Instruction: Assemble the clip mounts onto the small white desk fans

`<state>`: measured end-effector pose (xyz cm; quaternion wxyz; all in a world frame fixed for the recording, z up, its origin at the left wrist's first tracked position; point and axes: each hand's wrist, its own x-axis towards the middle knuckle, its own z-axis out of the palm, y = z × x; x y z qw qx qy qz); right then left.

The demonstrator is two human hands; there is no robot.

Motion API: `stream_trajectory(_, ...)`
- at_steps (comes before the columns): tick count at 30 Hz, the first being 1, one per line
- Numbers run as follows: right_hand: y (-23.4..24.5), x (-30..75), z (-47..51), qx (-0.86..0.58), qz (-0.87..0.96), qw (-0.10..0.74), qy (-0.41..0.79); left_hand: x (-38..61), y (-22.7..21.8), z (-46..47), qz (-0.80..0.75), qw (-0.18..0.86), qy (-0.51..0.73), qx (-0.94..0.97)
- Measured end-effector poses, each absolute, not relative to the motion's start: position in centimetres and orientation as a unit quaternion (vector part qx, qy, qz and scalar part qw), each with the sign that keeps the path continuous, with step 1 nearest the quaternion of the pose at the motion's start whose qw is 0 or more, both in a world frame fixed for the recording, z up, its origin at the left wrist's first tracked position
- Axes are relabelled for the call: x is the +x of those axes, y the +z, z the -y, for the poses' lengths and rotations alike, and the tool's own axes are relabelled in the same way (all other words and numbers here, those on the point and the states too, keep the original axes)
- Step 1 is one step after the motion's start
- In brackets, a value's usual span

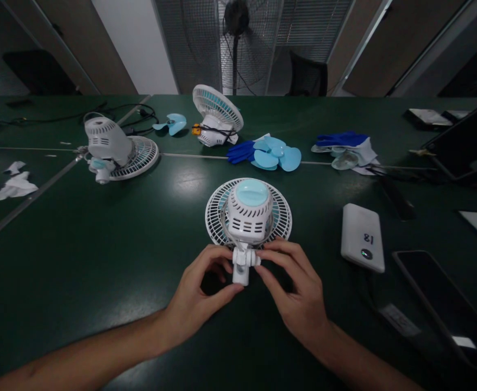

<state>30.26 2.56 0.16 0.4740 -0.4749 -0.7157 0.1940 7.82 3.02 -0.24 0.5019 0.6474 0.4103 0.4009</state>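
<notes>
A small white fan (248, 217) lies face down on its round grille, its light-blue rear cap on top. From its motor housing a white neck joint (242, 266) points toward me. My left hand (204, 282) grips that joint from the left, thumb near its lower end and fingers at its upper side. My right hand (293, 282) pinches the right side of the joint, where a small white knob sits between thumb and fingers. A thin cable loops around the housing.
On the green table (161, 228) stand a second fan (108, 144) at left and a third fan (216, 117) behind. Light-blue blades (277, 153) lie on blue gloves; more gloves (346, 149) are further right. A white power bank (363, 237) and a phone (446, 304) lie right.
</notes>
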Motion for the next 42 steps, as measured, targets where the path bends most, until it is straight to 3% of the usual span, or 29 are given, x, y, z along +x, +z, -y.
stream_trajectory(22, -0.6, 30.2, -2.9, -0.494, 0.701, 0.463, 0.225, 8.3, -0.4, -2.8, -0.391, 0.496, 0.399, 0.665)
stream_trajectory(26, -0.4, 30.1, -3.1, -0.510, 0.689, 0.456, 0.238, 7.8, 0.0, -3.2, -0.380, 0.433, 0.392, 0.717)
stream_trajectory(32, 0.5, 30.1, -2.8, -0.469, 0.712, 0.472, 0.224, 7.7, 2.9, -5.9, -0.337, 0.303, 0.251, 0.855)
stream_trajectory(42, -0.5, 30.3, -3.0, -0.458, 0.729, 0.476, 0.180, 7.8, 0.5, -7.4, -0.289, 0.231, 0.286, 0.884)
